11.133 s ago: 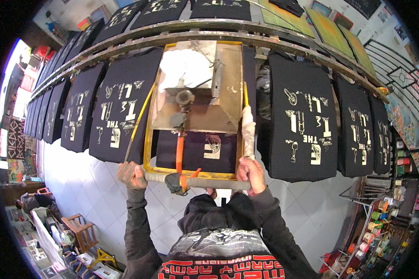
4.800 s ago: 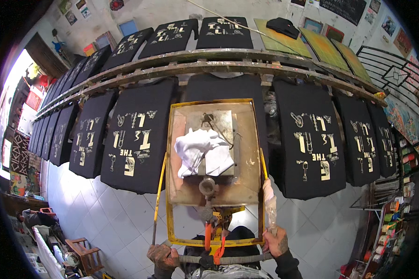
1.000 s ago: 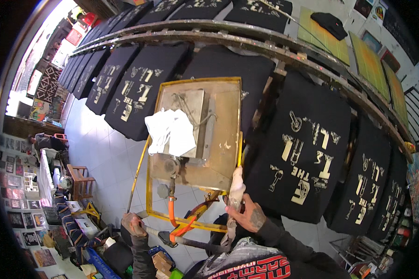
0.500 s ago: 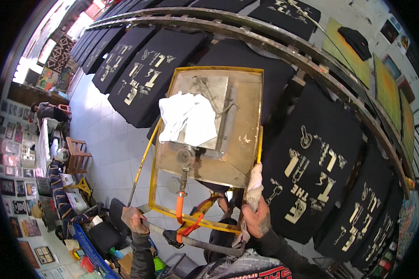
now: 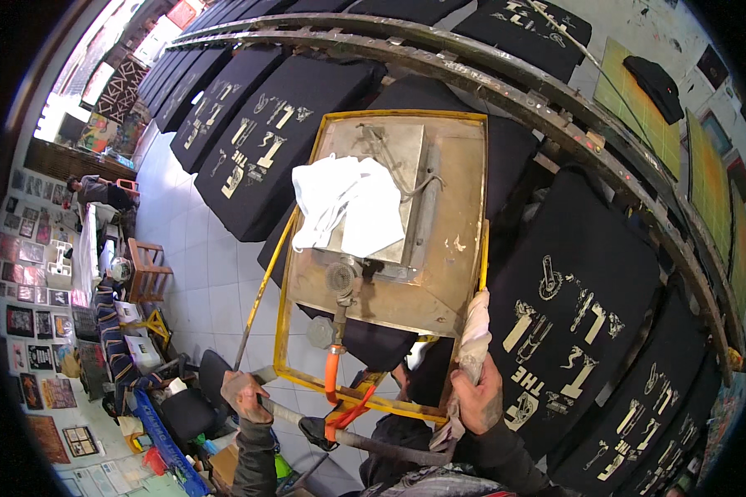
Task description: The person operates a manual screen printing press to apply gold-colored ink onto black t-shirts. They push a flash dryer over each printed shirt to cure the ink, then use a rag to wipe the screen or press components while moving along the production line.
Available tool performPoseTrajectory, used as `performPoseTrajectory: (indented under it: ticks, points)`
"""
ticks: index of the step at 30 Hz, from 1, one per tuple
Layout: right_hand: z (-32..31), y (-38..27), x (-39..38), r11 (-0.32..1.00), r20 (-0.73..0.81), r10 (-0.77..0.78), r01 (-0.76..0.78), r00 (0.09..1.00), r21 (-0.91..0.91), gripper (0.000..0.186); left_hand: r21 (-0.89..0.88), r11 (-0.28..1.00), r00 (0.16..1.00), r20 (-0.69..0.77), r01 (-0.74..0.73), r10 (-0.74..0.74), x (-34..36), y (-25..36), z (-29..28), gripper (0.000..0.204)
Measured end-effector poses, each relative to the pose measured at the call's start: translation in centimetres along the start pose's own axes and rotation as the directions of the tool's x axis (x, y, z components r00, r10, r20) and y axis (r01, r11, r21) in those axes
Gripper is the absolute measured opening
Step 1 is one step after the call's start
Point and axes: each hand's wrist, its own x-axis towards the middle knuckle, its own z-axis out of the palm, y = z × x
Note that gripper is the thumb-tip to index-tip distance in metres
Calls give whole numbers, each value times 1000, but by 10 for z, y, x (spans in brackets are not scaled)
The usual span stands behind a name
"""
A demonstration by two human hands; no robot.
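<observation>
Both hands grip a yellow metal frame [image 5: 281,352] that carries a flat heater panel [image 5: 446,207]. My left hand [image 5: 245,398] is closed round the left end of its grey tube handle [image 5: 377,444]. My right hand [image 5: 478,398] is wrapped round the right side bar, where a pale cloth wrapping [image 5: 475,331] covers it. Over the metal box on the panel lies a crumpled white cloth [image 5: 348,203]. An orange hose [image 5: 331,379] runs down from a round metal fitting [image 5: 342,277]. The far end of the panel lies over a black shirt [image 5: 419,93].
Printed black shirts [image 5: 568,323] lie in rows along both sides of a long metal rail [image 5: 555,124]. At left are a wooden stool [image 5: 147,269], a blue crate [image 5: 164,443] and a seated person [image 5: 99,192]. Tiled floor [image 5: 211,290] runs between.
The whole view has shifted, so the frame, shirts and rail appear a little further right. Both hands keep their hold on the frame, and the white cloth stays on the panel.
</observation>
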Motion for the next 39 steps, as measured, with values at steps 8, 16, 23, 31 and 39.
performPoseTrajectory:
  ticks: [8, 16, 23, 31, 39]
  points:
    - [-1, 14, 9, 998, 27, 46, -47, 999, 49, 36, -23, 999, 998, -52, -26, 25, -14, -12, 16, 56]
    - [-13, 30, 27, 989, 51, 67, -73, 996, 130, 31, 38, 998, 997, -57, -46, 48, -23, 1, 24, 55]
    - [-29, 27, 43, 959, 91, 162, -179, 982, 219, 29, 108, 992, 996, -44, -68, 73, -24, 21, 35, 56]
    - [-41, 31, 56, 980, 93, 52, -69, 994, 187, 39, 131, 980, 984, -81, -148, 159, -17, 42, 25, 49]
    - [-56, 32, 62, 989, 136, 96, -109, 986, 96, 41, 101, 993, 996, -50, -69, 74, -33, 27, 27, 35]
